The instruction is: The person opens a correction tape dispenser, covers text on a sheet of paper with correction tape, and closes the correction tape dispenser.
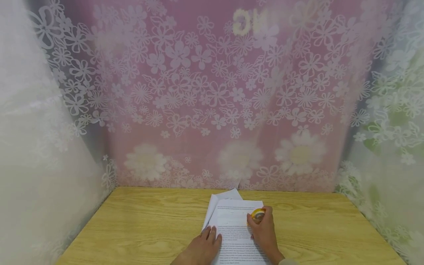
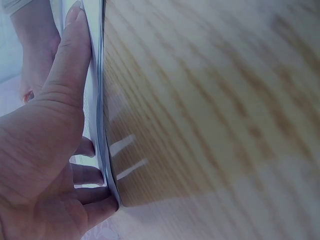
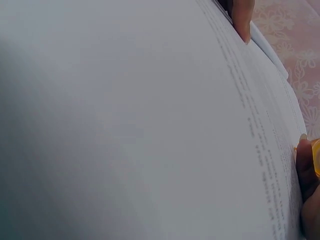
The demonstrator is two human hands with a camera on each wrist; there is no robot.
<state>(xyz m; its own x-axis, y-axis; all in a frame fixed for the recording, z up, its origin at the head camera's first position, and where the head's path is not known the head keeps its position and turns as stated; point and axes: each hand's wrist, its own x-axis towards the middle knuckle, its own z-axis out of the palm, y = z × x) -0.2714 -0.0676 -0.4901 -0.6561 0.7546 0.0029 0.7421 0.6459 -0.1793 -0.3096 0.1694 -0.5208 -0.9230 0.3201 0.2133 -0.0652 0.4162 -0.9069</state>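
Observation:
A stack of printed paper sheets [image 1: 232, 219] lies on the table in front of me. My left hand [image 1: 204, 246] rests on the left edge of the sheets, its fingers spread out. In the left wrist view the thumb [image 2: 70, 60] lies along the paper's edge. My right hand [image 1: 265, 232] grips a roll of yellow tape [image 1: 259, 214] between thumb and fingers, over the upper right part of the top sheet. At the right edge of the right wrist view, the tape roll [image 3: 316, 157] shows only in part.
More white paper [image 1: 212, 207], partly folded over, sticks out behind the top sheet at the left. The wooden table [image 1: 149, 217] spreads out on both sides. A flowered curtain [image 1: 205, 110] hangs along the back edge, with translucent flowered sheeting [image 1: 391, 147] at the sides.

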